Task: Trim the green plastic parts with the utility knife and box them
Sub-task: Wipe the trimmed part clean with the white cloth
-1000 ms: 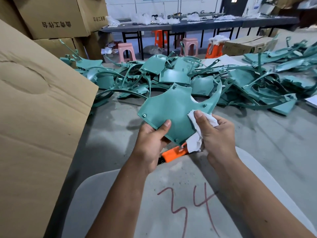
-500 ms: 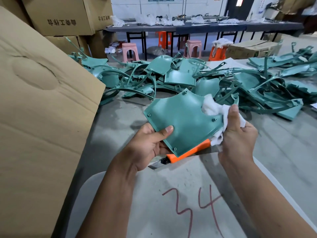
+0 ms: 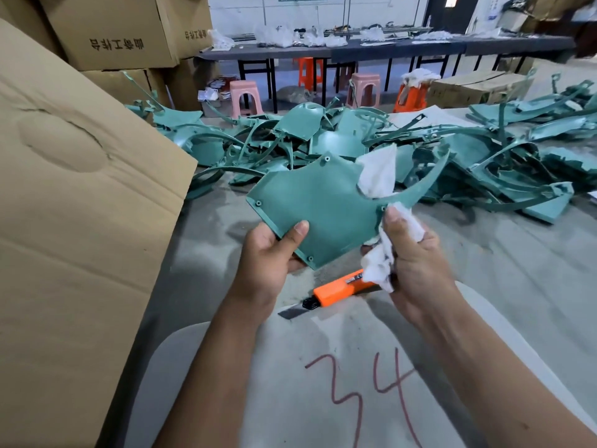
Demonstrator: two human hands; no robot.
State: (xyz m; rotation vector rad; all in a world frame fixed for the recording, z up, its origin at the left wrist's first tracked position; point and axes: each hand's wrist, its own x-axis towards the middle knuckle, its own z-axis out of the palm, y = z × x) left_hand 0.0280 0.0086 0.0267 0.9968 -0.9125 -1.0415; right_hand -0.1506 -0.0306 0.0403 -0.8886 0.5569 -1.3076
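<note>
Hands met over the near middle of the worktop [image 3: 504,260], both on one green plastic part [image 3: 316,215]. It was held above the surface, face up, its long horn sweeping toward the far right. The left hand [image 3: 268,263] pinched its lower left corner, thumb on top. The right hand [image 3: 416,260] had its fingers curled around a white rag [image 3: 378,260] against the part's right edge. One orange utility knife [image 3: 336,291] lay beneath, blade out toward the near left. Many more green parts [image 3: 484,163] were heaped along the far edge.
</note>
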